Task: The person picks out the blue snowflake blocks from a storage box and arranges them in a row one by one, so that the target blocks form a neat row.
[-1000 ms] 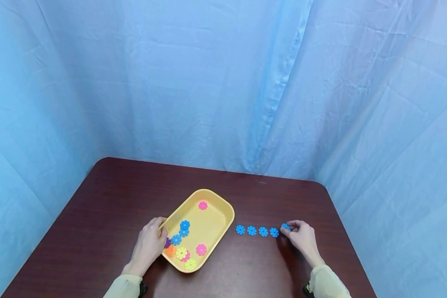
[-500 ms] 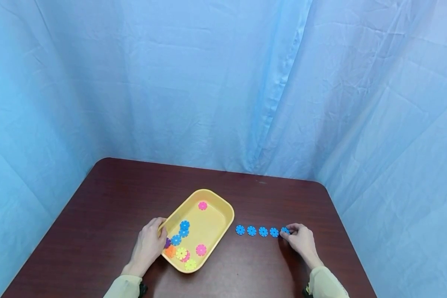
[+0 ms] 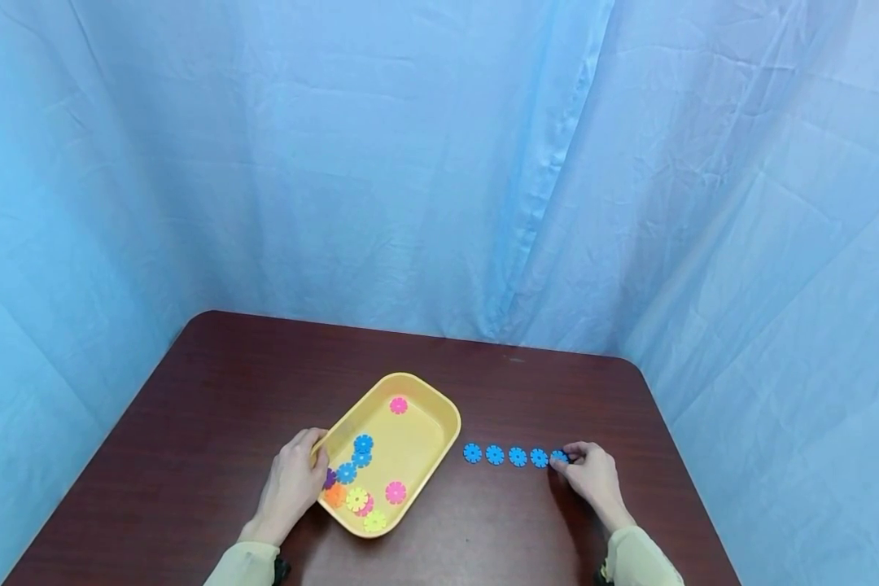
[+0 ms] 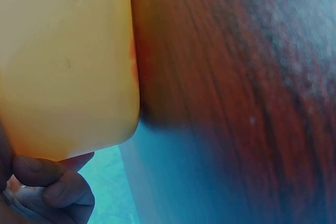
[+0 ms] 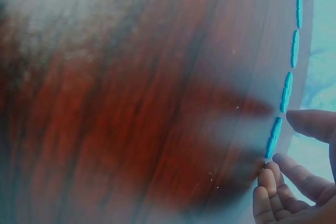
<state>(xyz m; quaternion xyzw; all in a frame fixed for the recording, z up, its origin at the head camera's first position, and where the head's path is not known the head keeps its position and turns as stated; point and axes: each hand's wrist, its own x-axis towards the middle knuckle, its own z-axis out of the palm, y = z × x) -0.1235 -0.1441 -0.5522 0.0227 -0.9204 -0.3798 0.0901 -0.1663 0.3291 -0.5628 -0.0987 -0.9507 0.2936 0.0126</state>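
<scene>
My left hand grips the left rim of a yellow plastic tray; its curled fingers show at the tray's edge in the left wrist view. My right hand holds a blue snowflake disc between thumb and forefinger at the right end of a row. That disc lies flat on the table, partly covered by the thumb in the head view. Several more blue snowflake discs line up between it and the tray, with small gaps between them.
Inside the tray lie loose discs: blue, pink, yellow, orange and purple. The dark brown table has light blue curtains behind it and at both sides.
My right hand has brought its blue disc slightly left and toward me, into line with the row. My left hand and the tray have stayed put.
</scene>
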